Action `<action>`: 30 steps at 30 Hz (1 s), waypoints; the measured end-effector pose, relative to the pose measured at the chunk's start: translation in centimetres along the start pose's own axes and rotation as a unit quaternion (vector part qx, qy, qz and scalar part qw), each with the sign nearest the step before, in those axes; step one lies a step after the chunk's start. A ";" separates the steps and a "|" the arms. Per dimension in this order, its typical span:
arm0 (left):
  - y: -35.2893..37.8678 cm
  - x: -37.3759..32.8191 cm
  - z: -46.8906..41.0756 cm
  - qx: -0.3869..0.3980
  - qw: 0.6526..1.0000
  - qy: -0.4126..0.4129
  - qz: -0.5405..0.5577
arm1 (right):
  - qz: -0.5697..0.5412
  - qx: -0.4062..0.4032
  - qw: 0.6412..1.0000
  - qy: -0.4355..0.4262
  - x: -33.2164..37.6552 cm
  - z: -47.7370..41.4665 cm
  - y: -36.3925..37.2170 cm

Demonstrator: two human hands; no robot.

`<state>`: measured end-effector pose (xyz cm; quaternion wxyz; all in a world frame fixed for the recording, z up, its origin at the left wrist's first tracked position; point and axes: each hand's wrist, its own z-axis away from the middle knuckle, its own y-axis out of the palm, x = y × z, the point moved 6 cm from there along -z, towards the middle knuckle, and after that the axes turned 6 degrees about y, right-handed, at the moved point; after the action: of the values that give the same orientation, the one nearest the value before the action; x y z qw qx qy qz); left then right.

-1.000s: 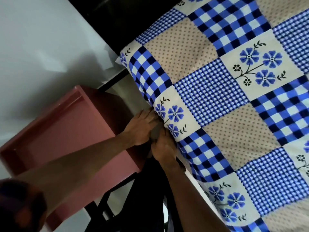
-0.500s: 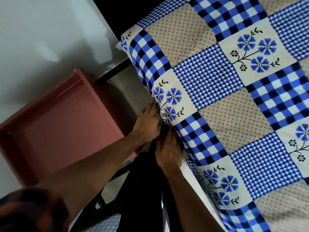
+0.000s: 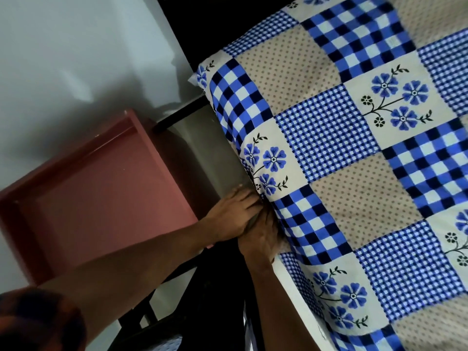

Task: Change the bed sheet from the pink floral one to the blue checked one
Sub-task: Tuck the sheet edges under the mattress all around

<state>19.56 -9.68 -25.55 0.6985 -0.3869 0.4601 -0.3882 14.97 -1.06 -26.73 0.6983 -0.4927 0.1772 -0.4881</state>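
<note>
The blue checked sheet (image 3: pixel 342 153), a patchwork of blue checks, dotted beige squares and blue flowers, lies spread flat over the bed. Both my hands are at its left side edge, just below a flower patch. My left hand (image 3: pixel 231 215) presses with straight fingers against the sheet's edge where it folds over the mattress side. Touching it on the near side, my right hand (image 3: pixel 260 236) points its fingers into the fold, and the fingertips are hidden under the cloth.
A pink bedside table (image 3: pixel 101 198) stands left of the bed, close to my left forearm. A grey mattress side (image 3: pixel 210 158) shows beneath the sheet's edge. A dark frame (image 3: pixel 157 307) crosses below my arms. A pale wall (image 3: pixel 76 59) fills the upper left.
Both hands have slid a little along the sheet's edge towards me, from beside the flower patch to the checked patch below it. The view has shifted slightly.
</note>
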 end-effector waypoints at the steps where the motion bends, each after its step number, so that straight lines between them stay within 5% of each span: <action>1: 0.5 -0.1 0.2 0.001 1.000 0.008 -0.014 | 0.000 0.002 1.000 0.021 0.2 0.1 -0.3; 9: 1.1 0.7 -1.8 0.058 0.998 0.029 -0.012 | -0.009 0.035 0.999 -0.031 -2.1 2.1 -0.5; 14: 1.6 1.5 -1.2 0.070 0.996 0.033 -0.051 | -0.012 0.041 0.999 0.016 -3.8 3.0 -0.3; 22: 3.3 -1.0 -1.6 0.111 0.990 -0.089 -0.023 | -0.013 0.016 0.998 0.065 -2.9 0.8 -1.1; 30: -1.1 -1.3 -2.4 0.140 0.985 -0.097 -0.006 | -0.069 0.153 0.986 0.006 -3.2 0.3 -3.5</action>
<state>16.74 -9.37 -24.79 0.7851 -0.3237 0.3285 -0.4134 11.99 1.68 -24.31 0.7290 -0.3885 0.0703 -0.5592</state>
